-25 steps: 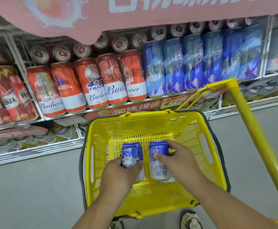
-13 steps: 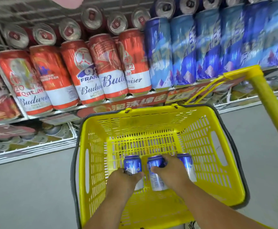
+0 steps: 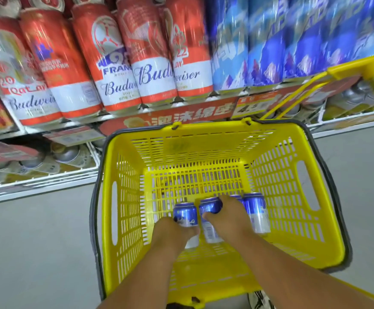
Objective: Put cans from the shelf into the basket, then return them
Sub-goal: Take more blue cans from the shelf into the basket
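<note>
Yellow basket (image 3: 123,219), each hand gripping a blue can, spare can beside, blurred shelf cans perhaps beer.

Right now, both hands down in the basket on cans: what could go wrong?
1. The right hand holds the middle can close beside a third can; setting down or letting go could knock it over.
2. The left hand grips the left can almost against the middle can, so fingers could get pinched between them.
3. The basket floor is slotted; a can set down off-level might tip.
</note>
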Available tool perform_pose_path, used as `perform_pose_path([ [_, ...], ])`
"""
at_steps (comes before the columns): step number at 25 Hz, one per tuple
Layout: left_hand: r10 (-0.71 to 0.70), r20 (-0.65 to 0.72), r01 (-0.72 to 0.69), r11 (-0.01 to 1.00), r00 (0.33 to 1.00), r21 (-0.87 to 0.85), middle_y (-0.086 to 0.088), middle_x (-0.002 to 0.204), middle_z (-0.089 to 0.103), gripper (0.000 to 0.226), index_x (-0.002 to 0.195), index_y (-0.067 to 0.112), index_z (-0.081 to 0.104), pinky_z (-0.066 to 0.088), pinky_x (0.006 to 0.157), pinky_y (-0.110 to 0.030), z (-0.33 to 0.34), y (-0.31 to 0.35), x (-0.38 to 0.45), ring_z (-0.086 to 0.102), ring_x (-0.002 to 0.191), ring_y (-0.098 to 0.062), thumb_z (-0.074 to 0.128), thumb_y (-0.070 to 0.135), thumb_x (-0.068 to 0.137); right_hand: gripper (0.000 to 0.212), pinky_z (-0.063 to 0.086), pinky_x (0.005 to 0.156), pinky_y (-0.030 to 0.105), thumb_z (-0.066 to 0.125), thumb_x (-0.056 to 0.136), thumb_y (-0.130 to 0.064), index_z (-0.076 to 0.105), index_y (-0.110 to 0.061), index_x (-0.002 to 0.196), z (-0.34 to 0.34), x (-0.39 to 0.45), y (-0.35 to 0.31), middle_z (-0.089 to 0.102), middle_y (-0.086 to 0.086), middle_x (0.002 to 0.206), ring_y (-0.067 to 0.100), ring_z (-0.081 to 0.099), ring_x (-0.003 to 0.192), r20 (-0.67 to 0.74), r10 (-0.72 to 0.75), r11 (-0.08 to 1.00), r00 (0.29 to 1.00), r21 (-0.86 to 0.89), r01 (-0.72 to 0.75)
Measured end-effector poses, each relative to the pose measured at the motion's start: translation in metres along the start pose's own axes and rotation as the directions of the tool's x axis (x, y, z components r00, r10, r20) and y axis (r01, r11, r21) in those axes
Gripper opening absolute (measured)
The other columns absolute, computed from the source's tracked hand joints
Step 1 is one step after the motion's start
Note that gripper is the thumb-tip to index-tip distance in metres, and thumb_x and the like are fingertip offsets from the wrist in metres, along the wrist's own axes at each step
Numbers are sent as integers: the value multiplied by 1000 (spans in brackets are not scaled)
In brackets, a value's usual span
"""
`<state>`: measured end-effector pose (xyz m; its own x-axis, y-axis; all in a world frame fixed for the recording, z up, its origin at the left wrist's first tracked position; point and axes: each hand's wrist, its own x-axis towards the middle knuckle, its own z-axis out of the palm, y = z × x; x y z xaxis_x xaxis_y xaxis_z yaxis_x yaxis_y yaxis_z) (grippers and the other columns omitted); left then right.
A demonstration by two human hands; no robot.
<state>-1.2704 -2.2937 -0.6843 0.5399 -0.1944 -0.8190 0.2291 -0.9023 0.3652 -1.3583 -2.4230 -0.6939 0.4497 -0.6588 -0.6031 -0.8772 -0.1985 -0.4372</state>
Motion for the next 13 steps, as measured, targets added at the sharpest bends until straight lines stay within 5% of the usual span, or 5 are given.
perform_pose_path([
  [5, -8, -11, 8, 1000, 1000, 25, 4, 54, 51, 43, 57, 16, 54, 27, 32, -12, 6, -4, 2, 46, 45, -8, 89, 37, 72, 49, 53, 72, 35, 79, 78, -41, 56, -12, 111, 16, -2, 5, 63, 4, 105, 26, 66, 96, 14, 23, 997, 1000, -75, -21],
  [10, -16, -12, 17, 997, 1000, 76, 4, 56, 44, 54, 59, 14, 45, 25, 31, -13, 8, -2, 1, 41, 47, -7, 87, 44, 73, 50, 50, 90, 37, 71, 86, -41, 56, -10, 123, 16, -3, 2, 54, 8, 126, 27, 53, 119, -27, -38, 961, 999, -275, 29],
  [13, 22, -28, -18, 992, 999, 126, 6, 64, 49, 50, 71, 13, 50, 30, 37, -15, 4, -1, 1, 46, 56, -5, 81, 51, 78, 58, 49, 95, 37, 71, 87, -38, 53, -11, 135, 7, 0, 10, 49, 11, 132, 27, 52, 122, 21, -32, 975, 999, -220, 35],
])
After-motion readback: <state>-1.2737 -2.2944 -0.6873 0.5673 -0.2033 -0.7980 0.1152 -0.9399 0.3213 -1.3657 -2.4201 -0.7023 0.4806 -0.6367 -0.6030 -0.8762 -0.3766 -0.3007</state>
